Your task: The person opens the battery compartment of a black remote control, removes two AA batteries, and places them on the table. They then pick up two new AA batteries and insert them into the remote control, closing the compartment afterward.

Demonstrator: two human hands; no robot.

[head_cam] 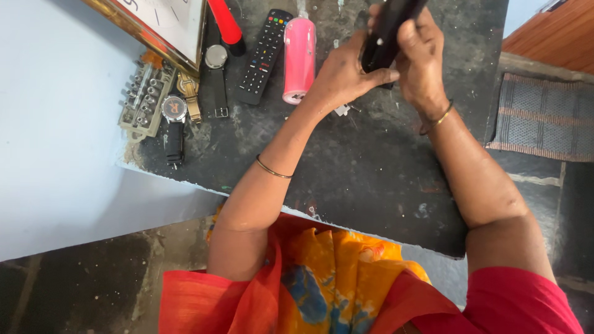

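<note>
1. Presently, both hands are holding one long black handset (388,28) above the far part of the bench (371,179): the left hand (343,74) is closing round its lower end with the thumb pressing along the underside, and the right hand (421,59) is wrapping its side.
2. Handling, as judged: a stiff, light plastic body, smooth and liable to be slipping; gripping across the narrow sides near the middle looks safest.
3. Lying on the bench beside the left hand: a pink cylindrical bottle (299,59), a second black remote control (265,55), several wristwatches (174,120) and a grey bit holder (143,96).
4. Surface and room: the bench is showing a dark, scuffed, paint-flecked slab; a pale blue wall (55,124) is running along its left, and a striped mat (544,117) is lying to the right.
</note>
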